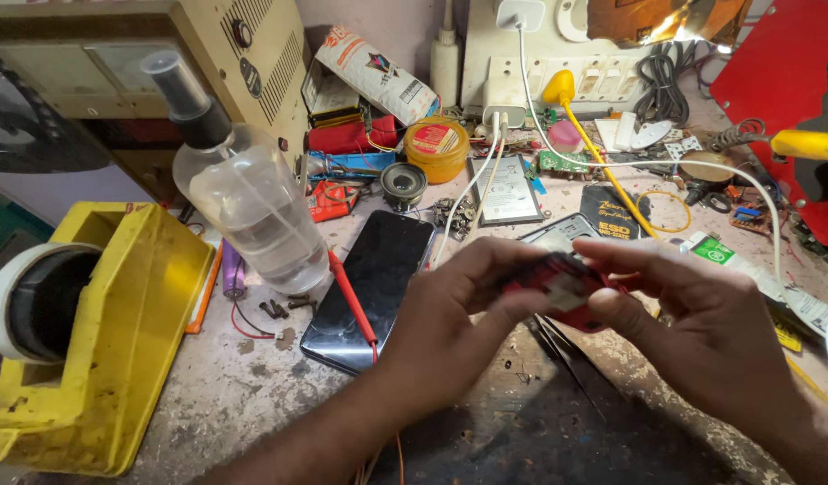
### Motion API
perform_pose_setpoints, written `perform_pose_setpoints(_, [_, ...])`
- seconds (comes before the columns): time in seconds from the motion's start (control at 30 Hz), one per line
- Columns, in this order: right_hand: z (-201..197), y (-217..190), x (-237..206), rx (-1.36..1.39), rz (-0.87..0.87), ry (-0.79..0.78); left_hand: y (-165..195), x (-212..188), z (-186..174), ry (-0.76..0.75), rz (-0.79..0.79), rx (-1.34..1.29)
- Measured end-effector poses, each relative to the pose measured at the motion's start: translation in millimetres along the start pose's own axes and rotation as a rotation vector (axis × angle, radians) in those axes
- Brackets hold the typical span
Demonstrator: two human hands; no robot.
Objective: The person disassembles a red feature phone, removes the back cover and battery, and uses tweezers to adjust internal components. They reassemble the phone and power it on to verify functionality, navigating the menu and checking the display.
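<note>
Both my hands meet over the middle of a cluttered workbench, gripping one small red and black object (557,286) with a pale patch on it. My left hand (454,319) wraps its left end with fingers curled over the top. My right hand (692,310) pinches its right end with thumb and fingers. Much of the object is hidden by my fingers. A dark smartphone (371,286) lies face up just left of my left hand, with a thin red-handled tool (351,296) resting across it.
A clear spray bottle (243,193) stands at the left beside a yellow tape dispenser (99,332). Small screws (283,307) lie near the phone. Behind are a yellow tin (436,148), a small speaker (403,184), a phone part (508,189), white cables (472,193) and a switchboard (540,67).
</note>
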State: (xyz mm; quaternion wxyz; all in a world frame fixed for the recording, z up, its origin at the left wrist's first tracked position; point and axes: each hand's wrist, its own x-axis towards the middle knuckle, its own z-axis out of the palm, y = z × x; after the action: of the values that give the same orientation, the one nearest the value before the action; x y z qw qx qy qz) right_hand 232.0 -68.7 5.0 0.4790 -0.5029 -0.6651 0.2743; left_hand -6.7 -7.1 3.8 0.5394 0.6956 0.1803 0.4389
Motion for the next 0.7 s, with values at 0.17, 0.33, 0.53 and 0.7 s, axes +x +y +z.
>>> perform_pose_setpoints(0.17, [6.9,-23.1,-6.5,-0.278,-0.143,0.114,16.7,-10.0,9.3,-0.027,0.051,0.114])
perform_pose_setpoints(0.33, [11.7,-30.2,-8.2,-0.209,-0.094,0.161,27.5,-11.1,9.9,0.005,0.120,0.221])
perform_pose_setpoints(0.53, [13.2,-20.7,0.3,0.012,0.218,0.244,24.5,-5.4,14.7,0.066,0.056,0.101])
perform_pose_setpoints(0.7, [15.1,-27.2,1.4,0.219,0.014,0.087,22.9,-4.9,9.2,0.064,-0.024,0.183])
